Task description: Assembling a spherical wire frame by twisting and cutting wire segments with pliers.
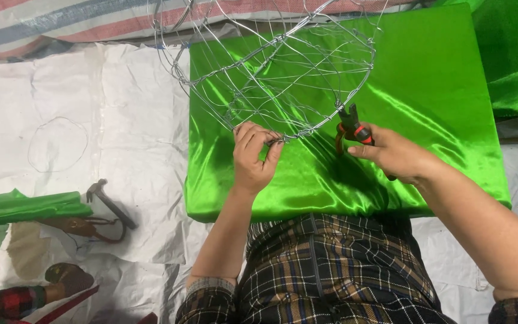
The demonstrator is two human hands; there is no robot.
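The left hand (252, 157) pinches the rim of the wire frame (283, 78) with closed fingers; beside the frame, the right hand (394, 155) grips the pliers (354, 127) tightly over the green cloth (439, 90).

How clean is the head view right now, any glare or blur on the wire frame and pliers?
Head view: sharp overall; the green satin cloth throws bright sheen, thin strands of the wire frame fade against the white sheet; pliers in the right hand crisp; left hand casts soft shadow.
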